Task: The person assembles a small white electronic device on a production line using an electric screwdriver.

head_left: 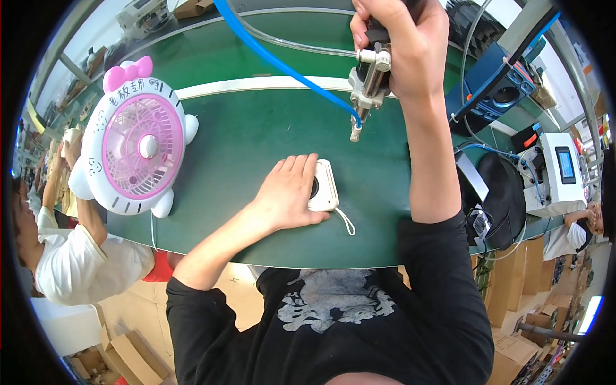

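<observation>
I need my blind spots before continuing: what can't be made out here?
- Head view: left part of the white device, hidden by the left hand.
- Head view: handle of the metal-bodied tool, mostly hidden by the right hand.
- Head view: far end of the blue tube, cut off by the upper edge.
- Head view: details on the small screen, too small.

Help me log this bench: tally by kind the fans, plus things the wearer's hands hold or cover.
White-and-pink round plastic fan: 1
Silver metal tool in the right hand: 1
Small white rounded device partly under the left hand: 1
Total: 3
</observation>
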Available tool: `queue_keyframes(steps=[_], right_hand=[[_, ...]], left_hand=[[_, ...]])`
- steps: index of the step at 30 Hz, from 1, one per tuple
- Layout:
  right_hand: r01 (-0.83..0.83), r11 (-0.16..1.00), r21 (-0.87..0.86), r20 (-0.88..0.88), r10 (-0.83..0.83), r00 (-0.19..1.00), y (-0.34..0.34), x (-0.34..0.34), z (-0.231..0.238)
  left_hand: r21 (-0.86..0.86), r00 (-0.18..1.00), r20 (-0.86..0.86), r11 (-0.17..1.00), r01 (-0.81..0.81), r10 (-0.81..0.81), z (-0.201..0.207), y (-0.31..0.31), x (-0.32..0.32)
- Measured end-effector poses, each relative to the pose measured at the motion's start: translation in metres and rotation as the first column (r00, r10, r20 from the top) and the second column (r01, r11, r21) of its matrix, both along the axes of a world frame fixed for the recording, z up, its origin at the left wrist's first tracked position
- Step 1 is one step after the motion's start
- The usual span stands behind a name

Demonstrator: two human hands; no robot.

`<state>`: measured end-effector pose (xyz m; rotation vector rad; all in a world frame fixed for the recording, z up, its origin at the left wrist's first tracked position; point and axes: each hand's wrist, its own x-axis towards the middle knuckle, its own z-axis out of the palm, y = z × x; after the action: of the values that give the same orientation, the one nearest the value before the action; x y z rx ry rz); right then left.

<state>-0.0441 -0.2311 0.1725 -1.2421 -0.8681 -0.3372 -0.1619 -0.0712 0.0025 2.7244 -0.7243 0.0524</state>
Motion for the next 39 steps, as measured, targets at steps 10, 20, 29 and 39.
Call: queue_keyframes(steps=[10, 20, 29, 39], right_hand=[[0.012, 0.998, 0.064, 0.139, -0.02, 0.99, 0.005, 0.007, 0.011], [-0.099, 0.994, 0.038, 0.126, 0.093, 0.988, 0.008, -0.013, 0.029], [-0.225, 0.968, 0.114, 0.161, 0.205, 0.965, 0.019, -0.015, 0.017], [-0.212, 0.967, 0.14, 0.162, 0.189, 0.969, 0.025, -0.007, 0.01]], left_hand=[[0.032, 0.998, 0.016, 0.997, -0.068, 0.067, 0.001, -0.01, -0.001], [-0.032, 0.991, 0.039, 0.992, -0.124, 0.125, 0.0, -0.013, 0.019], [-0.011, 0.988, 0.007, 0.988, -0.155, 0.155, -0.003, -0.012, 0.021], [-0.015, 0.99, 0.014, 0.99, -0.138, 0.139, -0.005, -0.009, 0.022]])
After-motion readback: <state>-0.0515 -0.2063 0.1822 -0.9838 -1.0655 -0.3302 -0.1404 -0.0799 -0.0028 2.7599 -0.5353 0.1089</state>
